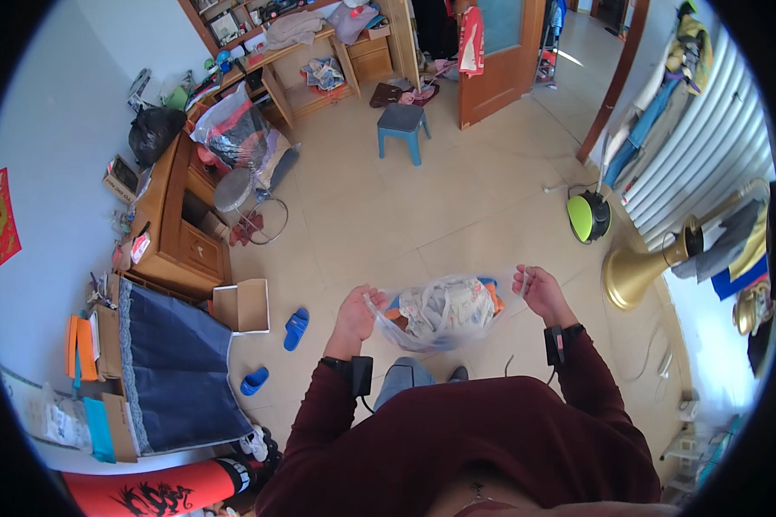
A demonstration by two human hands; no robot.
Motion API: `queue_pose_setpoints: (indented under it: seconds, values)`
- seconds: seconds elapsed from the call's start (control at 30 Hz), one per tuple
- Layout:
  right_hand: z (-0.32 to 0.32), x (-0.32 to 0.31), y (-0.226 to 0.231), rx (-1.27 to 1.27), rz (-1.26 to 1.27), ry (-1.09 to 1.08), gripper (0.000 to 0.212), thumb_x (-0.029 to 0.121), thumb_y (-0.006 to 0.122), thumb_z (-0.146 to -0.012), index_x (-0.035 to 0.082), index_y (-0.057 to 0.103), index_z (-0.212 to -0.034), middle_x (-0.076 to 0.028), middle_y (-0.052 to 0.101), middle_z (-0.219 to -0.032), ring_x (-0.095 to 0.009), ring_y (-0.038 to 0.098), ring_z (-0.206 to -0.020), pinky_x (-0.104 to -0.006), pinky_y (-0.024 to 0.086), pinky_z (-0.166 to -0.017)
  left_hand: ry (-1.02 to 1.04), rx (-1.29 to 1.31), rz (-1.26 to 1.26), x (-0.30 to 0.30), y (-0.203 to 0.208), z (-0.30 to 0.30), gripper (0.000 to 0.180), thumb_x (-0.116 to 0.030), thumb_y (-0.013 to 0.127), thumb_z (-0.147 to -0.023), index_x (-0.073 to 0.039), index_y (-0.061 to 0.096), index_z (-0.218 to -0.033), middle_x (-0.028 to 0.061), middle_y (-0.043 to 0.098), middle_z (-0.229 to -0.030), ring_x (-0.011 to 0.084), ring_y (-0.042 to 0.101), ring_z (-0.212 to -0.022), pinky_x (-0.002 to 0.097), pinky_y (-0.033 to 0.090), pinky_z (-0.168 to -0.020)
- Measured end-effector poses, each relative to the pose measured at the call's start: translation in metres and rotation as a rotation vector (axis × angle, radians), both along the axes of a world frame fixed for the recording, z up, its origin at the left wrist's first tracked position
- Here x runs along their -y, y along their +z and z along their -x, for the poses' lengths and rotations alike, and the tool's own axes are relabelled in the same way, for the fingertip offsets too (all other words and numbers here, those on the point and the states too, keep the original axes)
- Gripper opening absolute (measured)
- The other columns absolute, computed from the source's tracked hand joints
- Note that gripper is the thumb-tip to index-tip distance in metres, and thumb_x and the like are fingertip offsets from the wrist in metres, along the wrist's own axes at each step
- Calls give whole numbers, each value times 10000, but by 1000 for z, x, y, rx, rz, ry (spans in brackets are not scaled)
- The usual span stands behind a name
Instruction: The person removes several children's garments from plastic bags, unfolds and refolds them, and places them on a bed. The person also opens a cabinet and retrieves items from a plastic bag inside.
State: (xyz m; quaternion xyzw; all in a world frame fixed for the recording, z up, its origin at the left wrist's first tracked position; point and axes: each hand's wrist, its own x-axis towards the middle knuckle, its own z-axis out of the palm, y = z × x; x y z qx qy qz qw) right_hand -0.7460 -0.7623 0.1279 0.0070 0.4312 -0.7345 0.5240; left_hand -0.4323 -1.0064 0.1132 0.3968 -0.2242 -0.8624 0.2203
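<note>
A clear plastic bag (440,339) hangs stretched between my two hands in front of me. Inside it lie bunched clothes (447,308), mostly pale patterned cloth with some orange and blue. My left hand (356,312) pinches the bag's left edge, and my right hand (543,293) grips its right edge, so the mouth is pulled wide. Each wrist wears a black strapped device. Below the bag show part of my jeans leg and a dark shoe tip.
Ahead on the tiled floor stands a blue stool (401,131). Blue slippers (296,329) and an open cardboard box (241,306) lie to the left, beside a wooden cabinet (181,226). On the right are a green-black appliance (588,215), a gold flared stand (634,274) and a white radiator (707,129).
</note>
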Motion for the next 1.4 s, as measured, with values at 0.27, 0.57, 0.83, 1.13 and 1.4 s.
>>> queue_pose_setpoints:
  seconds: [0.27,0.57,0.83,1.13,1.4]
  values:
    - [118,157,-9,71,40,-157,194,182,490,-792,51,544,-926,-28,569,-768,-187,548,-730,-350,437,-765,-106,-166,-225,155,-21,74,383,-319,501,-829,-11,471,-1054,121,506,-1087,237,493,-971,357,379,-893]
    - [232,284,-17,131,-37,-465,168,243,526,-747,85,527,-802,-19,562,-752,-190,544,-772,-406,381,-787,-91,-245,-15,320,16,157,294,-271,424,-877,-52,533,-1040,112,598,-1007,269,551,-954,391,420,-844]
    - [410,296,-103,-151,26,-700,144,251,490,-772,115,536,-767,-6,590,-802,-174,552,-784,-344,388,-751,82,-82,-58,455,-20,197,285,-271,464,-857,-52,523,-1029,84,587,-903,262,557,-855,375,436,-780]
    - [469,496,-207,-205,-86,-358,75,157,451,-857,135,476,-924,-72,557,-886,-182,503,-637,-387,438,-543,333,15,-40,616,-33,207,249,-256,491,-837,-66,536,-991,71,574,-910,240,547,-843,373,441,-735]
    - [401,882,-94,-36,-122,234,320,247,493,-863,90,469,-1141,-96,545,-1066,-256,548,-965,-401,445,-818,573,26,-121,758,-36,198,227,-237,492,-825,-74,537,-976,57,564,-907,221,546,-833,369,447,-736]
